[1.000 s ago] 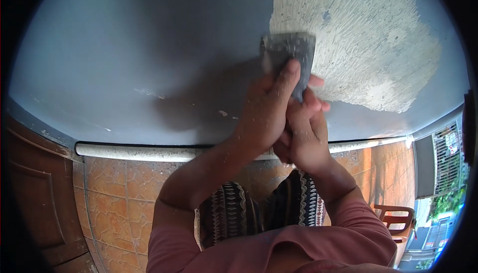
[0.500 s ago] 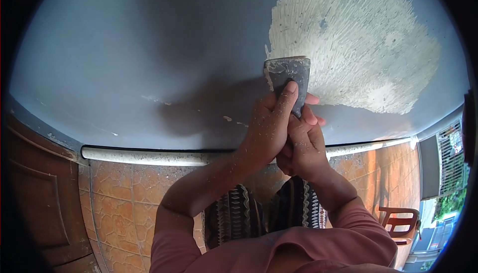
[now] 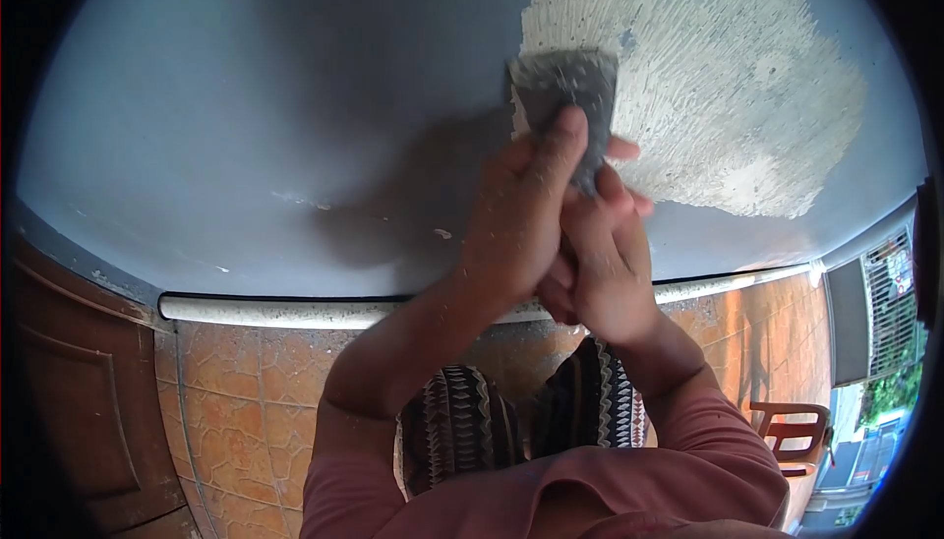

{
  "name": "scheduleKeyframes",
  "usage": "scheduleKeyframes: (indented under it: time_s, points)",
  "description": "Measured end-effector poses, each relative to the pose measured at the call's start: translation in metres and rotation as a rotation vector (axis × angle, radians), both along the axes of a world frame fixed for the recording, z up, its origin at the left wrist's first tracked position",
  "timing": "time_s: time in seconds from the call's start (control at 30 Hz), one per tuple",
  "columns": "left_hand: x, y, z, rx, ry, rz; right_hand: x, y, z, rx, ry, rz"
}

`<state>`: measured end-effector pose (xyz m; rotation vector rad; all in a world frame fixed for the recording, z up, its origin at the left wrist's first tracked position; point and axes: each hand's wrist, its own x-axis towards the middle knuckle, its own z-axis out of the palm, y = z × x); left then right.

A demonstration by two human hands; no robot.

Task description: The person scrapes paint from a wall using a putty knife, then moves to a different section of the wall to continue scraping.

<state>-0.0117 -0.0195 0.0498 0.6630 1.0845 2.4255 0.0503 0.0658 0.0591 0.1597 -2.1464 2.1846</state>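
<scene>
A grey metal scraper (image 3: 562, 87) with a wide, worn blade lies against the wall at the left edge of a rough whitish patch (image 3: 718, 87), where the blue-grey paint is gone. My left hand (image 3: 521, 209) is closed on it, thumb along its face and a fingertip showing at the far side. Just below, my right hand (image 3: 610, 264) is closed around the narrow lower end, its fingers close against the left hand. Both hands and the blade are a little blurred. Small pale flakes show around them. The handle is mostly hidden by the fingers.
The blue-grey wall (image 3: 177, 126) fills the upper view. A white pipe (image 3: 265, 310) runs along its foot, above the orange tiled floor (image 3: 231, 391). A brown wooden door (image 3: 74, 382) stands at left, and a reddish-brown chair (image 3: 792, 431) at right.
Both hands and the scraper have moved up the wall, with the blade now higher along the patch's left edge. The patch's left edge reaches slightly farther left in view.
</scene>
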Motion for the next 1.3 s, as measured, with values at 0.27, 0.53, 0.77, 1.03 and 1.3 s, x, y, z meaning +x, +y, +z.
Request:
scheduleKeyframes:
  time_s: [0.27,0.53,0.77,1.03,1.3]
  points:
    - [0.001,0.007,-0.01,0.027,0.0,-0.02,-0.001,0.0,-0.005,-0.065,-0.053,-0.025]
    - [-0.003,0.007,-0.004,-0.002,-0.008,0.05,-0.006,0.013,-0.006,-0.025,-0.087,0.032]
    - [0.011,0.014,-0.056,0.019,-0.08,-0.048,0.013,0.013,-0.033,-0.022,-0.192,-0.078]
    - [0.009,0.014,-0.049,-0.01,-0.08,-0.007,0.006,0.02,-0.048,0.136,-0.07,-0.078]
    - [0.01,0.009,-0.04,-0.027,-0.074,-0.004,-0.002,0.016,-0.039,0.165,-0.03,-0.014]
